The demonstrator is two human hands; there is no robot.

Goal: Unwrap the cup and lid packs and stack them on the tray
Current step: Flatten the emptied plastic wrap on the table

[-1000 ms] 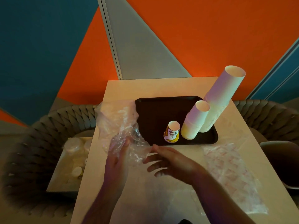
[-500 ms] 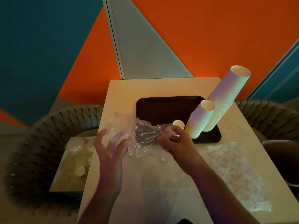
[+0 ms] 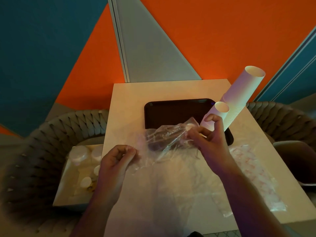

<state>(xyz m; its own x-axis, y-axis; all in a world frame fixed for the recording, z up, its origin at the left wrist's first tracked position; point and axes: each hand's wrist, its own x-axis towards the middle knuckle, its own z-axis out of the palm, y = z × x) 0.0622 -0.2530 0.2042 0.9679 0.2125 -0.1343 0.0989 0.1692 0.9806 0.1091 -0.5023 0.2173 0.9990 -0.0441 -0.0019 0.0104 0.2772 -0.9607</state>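
A crumpled clear plastic wrapper (image 3: 164, 139) stretches between my hands above the table's middle. My left hand (image 3: 118, 158) pinches its left end with curled fingers. My right hand (image 3: 210, 134) pinches its right end near the tray's front edge. The dark tray (image 3: 172, 110) holds a tall stack of white paper cups (image 3: 242, 93) and a shorter stack (image 3: 217, 113), both at its right side. The small printed cup seen earlier is hidden behind the wrapper and my right hand.
A flat plastic bag with red print (image 3: 253, 171) lies on the table at the right. More clear film (image 3: 174, 185) lies on the table in front of me. An open box with lids and cups (image 3: 80, 170) rests on the woven chair (image 3: 34, 151) to the left. Another chair (image 3: 282, 120) stands at the right.
My right hand took hold of the wrapper and pulled its end to the right and up. The left hand closed on the other end, and the wrapper is now drawn out between them.
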